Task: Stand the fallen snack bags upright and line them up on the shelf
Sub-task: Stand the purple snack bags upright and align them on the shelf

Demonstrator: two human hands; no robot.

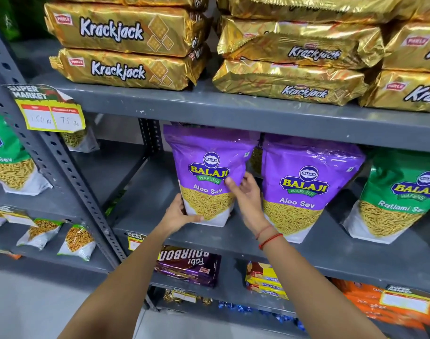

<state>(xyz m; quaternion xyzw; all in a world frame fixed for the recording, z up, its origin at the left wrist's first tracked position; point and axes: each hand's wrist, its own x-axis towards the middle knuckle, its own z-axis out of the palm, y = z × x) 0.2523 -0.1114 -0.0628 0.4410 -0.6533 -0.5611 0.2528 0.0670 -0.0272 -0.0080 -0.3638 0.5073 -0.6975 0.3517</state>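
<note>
A purple Aloo Sev bag (209, 162) stands upright on the grey middle shelf (233, 231), held between both hands. My left hand (182, 214) grips its lower left corner, thumb across the white base. My right hand (245, 194) presses against its right edge, fingers on the front. A second purple Aloo Sev bag (304, 187) stands upright just to the right. Beyond it, a green Ratlami Sev bag (395, 196) also stands upright. Behind the gap between the purple bags, part of another bag (256, 157) shows.
The shelf part left of the held bag is bare up to the slotted upright post (62, 157). Gold Krackjack packs (125, 50) fill the shelf above. Biscuit packs (189, 265) lie on the shelf below. A neighbouring rack at left holds a green sev bag (8, 157).
</note>
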